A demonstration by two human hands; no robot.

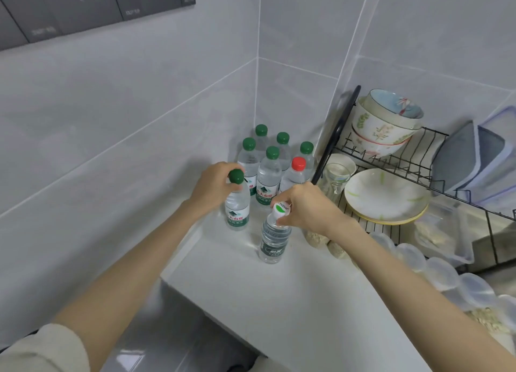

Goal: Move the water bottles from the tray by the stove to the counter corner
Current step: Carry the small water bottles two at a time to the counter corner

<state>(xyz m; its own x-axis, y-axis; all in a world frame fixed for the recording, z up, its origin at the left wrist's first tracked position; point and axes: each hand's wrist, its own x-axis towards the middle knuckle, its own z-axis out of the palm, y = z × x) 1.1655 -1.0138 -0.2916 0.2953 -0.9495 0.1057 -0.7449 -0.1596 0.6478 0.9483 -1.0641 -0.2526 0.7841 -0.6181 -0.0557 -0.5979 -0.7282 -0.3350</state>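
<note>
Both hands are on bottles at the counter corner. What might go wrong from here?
1. The left hand grips the green-capped bottle at its cap, close beside the standing group; a nudge may topple neighbours.
2. The right hand pinches the white-capped bottle by its cap only, so it may slip or tip.
3. The right hand sits close to the red-capped bottle and could knock it.

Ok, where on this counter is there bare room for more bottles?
Free: the near counter, between its left edge and the clear plastic packaging, this side of the white-capped bottle in the right hand. A slim gap to the green-capped bottle in the left hand. Crowded: six corner bottles beside the dish rack.
</note>
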